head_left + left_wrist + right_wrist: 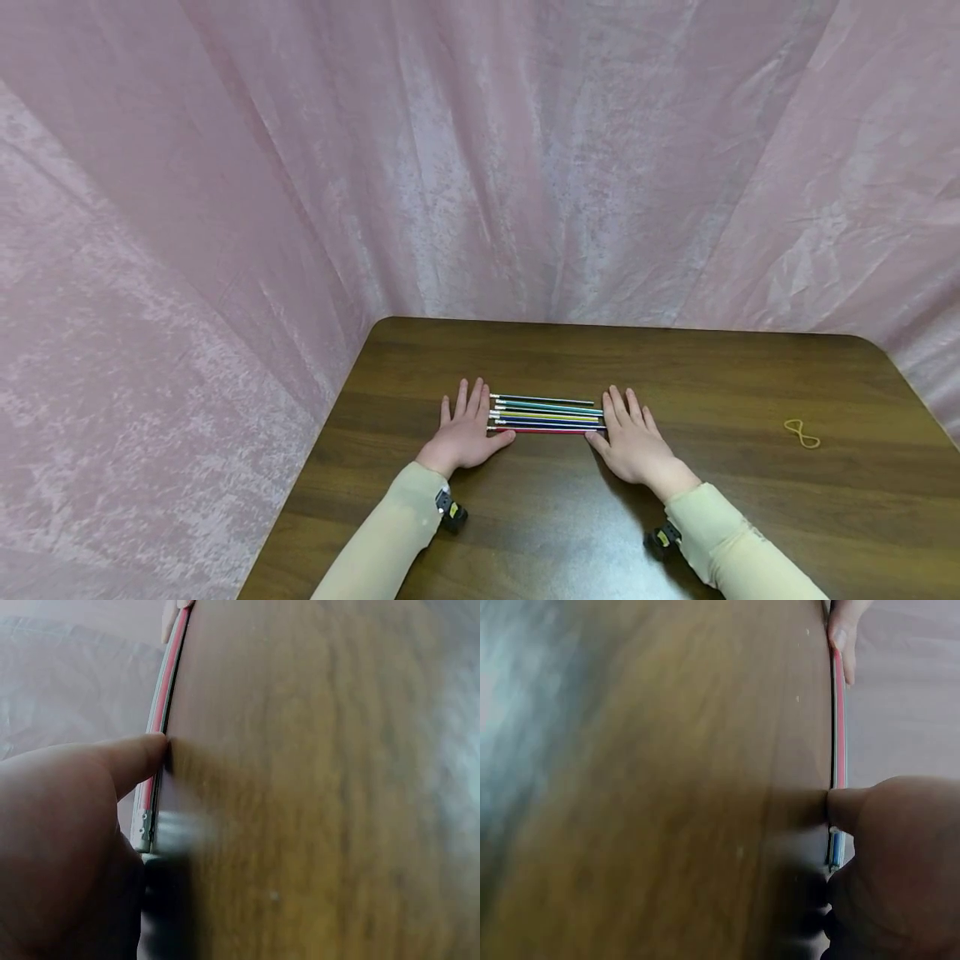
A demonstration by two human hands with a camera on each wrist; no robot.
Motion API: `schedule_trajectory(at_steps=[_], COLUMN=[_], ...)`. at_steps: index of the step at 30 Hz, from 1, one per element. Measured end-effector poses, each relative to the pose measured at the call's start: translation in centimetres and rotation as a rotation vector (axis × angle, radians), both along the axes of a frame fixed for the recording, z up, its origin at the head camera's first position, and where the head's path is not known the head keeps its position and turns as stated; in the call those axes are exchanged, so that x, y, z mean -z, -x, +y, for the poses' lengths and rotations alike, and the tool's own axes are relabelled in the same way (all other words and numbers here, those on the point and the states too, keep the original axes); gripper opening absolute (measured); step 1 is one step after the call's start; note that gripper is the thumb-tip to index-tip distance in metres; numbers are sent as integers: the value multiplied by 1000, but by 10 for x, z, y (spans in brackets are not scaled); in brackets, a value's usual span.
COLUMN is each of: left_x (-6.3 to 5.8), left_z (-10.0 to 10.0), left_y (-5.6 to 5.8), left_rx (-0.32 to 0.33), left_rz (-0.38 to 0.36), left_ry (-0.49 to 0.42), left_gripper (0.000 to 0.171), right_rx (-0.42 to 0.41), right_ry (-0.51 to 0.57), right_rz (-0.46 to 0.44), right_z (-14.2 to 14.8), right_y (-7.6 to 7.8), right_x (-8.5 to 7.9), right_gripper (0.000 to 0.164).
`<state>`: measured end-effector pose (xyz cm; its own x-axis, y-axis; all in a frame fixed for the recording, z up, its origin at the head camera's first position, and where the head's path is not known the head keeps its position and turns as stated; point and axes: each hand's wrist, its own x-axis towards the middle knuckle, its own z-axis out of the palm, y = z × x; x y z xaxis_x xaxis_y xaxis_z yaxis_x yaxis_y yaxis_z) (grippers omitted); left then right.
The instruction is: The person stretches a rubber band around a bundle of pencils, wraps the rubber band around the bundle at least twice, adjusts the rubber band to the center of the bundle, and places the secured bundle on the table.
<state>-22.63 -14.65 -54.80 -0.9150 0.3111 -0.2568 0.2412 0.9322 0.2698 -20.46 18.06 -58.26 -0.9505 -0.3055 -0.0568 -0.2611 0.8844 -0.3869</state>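
Several pencils [547, 416] in different colours lie side by side on the table, their eraser ends to the left. My left hand [463, 433] is spread flat at those ends, its thumb against the near red pencil [171, 667]. At the opposite ends my right hand [633, 442] lies with straight fingers, its thumb touching the near side of the row. In the right wrist view, that thumb [844, 808] presses beside the red pencil, with a blue tip showing just past it. The farthest dark pencil [542, 399] sits slightly apart from the others.
A yellow rubber band [802, 433], twisted into a figure eight, lies on the brown wooden table [570, 517] to the right of my right hand. Pink curtains [480, 167] hang behind the table's far edge and along its left side.
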Motion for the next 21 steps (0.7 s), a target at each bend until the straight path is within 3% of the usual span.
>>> schedule_trajectory(at_steps=[12,17,21], left_x=[7,14,12], left_z=[6,11,13], left_y=[7,12,14], left_rx=[-23,-50,-42], left_rz=[-21,-23,-56], left_ry=[-26,-51,-55], left_gripper=[109,117,117], right_rx=[23,33,45], right_ry=[60,45,43], right_rz=[-75,-46,-39], right_z=[-8,-15,-17], right_y=[-6,-1,-3], right_x=[-30,-20,-22], right_gripper=[111,118,123])
